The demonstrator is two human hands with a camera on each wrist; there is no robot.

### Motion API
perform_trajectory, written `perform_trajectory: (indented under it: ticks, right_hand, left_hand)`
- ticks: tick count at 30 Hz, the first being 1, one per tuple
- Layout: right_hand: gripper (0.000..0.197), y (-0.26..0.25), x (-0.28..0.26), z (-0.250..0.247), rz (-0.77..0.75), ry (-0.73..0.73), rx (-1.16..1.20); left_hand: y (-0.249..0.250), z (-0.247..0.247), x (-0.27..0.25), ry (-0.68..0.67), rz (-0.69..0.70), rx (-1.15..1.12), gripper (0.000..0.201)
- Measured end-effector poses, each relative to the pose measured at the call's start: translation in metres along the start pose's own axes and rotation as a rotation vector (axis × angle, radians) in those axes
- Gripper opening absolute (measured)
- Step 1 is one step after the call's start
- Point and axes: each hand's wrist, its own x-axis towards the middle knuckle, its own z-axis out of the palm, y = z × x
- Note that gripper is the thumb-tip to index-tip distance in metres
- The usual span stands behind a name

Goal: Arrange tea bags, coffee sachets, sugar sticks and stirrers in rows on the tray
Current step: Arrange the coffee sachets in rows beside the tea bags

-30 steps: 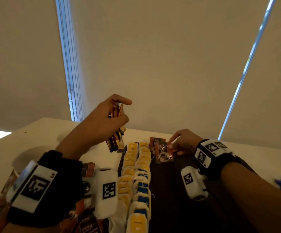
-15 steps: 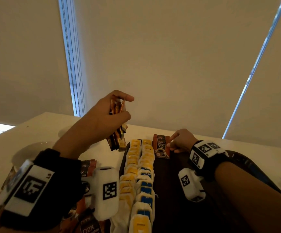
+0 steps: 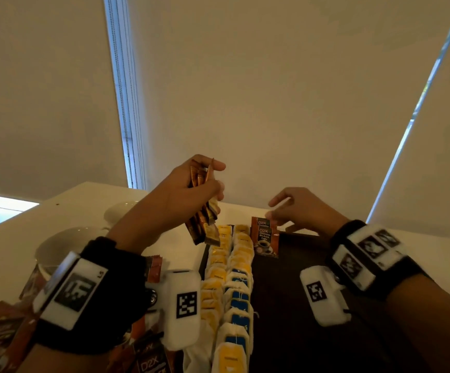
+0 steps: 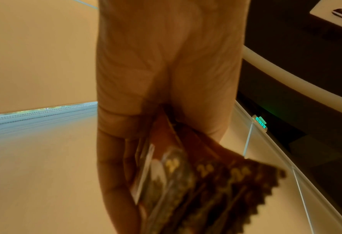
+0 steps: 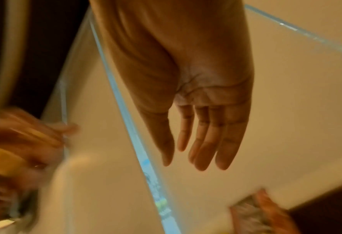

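While the left hand (image 3: 183, 192) grips a fanned bundle of coffee sachets (image 3: 203, 216) up in the air, above the table just beyond the tray's far-left corner, the relation that matters is bundle vs. free hand: the bundle hangs to the left of the right hand (image 3: 303, 208), w/ a clear gap between, and the sachets' long axes run roughly vertical, tilted a bit, tops poking out by the thumb. Left wrist view confirms fingers (image 4: 121, 166) curled round the bundle, serrated ends sticking out. Right hand is unclenched, fingers loose and straight-ish in its wrist view, holding nothing; it hovers near the top edge of 1 coffee sachet (image 3: 265, 238) lying flat on the dark tray (image 3: 299, 292), long axis running along the tray, just beside the 2 rows of tea bags (image 3: 236, 278). Touching that sachet or just above it – can't tell. Next sachet prob. comes out of the bundle, so the right hand is the one to cross over. Vs. 0.5 s ago: right hand has lifted off the laid sachet and opened toward the bundle; left hand about the same.
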Motion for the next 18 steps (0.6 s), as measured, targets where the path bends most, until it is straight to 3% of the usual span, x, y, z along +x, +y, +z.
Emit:
perform_trajectory:
  ticks: [3, 5, 11, 13, 15, 18]
  right_hand:
    - [0.033, -0.038, -0.049, -0.003, -0.261, -0.105, 0.015]
    - [0.044, -0.055, -0.078, -0.001, -0.349, -0.138, 0.075]
    - [0.069, -0.057, -0.111, 0.024, -0.351, -0.221, 0.154]
    - [0.074, -0.051, -0.111, 0.034, -0.38, -0.168, 0.062]
    - [0.073, -0.045, -0.107, 0.046, -0.436, -0.026, -0.014]
    - [0.059, -0.036, -0.101, 0.059, -0.528, 0.181, -0.082]
  left_hand:
    - [0.004, 0.005, -0.002, 0.0, -0.001, -0.053, 0.024]
    - [0.006, 0.009, -0.003, 0.017, 0.016, -0.035, 0.025]
    - [0.008, 0.023, -0.007, 0.075, 0.018, 0.048, 0.026]
    - [0.007, 0.028, -0.008, 0.095, -0.016, 0.032, 0.027]
    - [0.007, 0.033, -0.008, 0.111, -0.044, -0.014, 0.03]
    - [0.008, 0.04, -0.009, 0.113, -0.061, -0.039, 0.035]
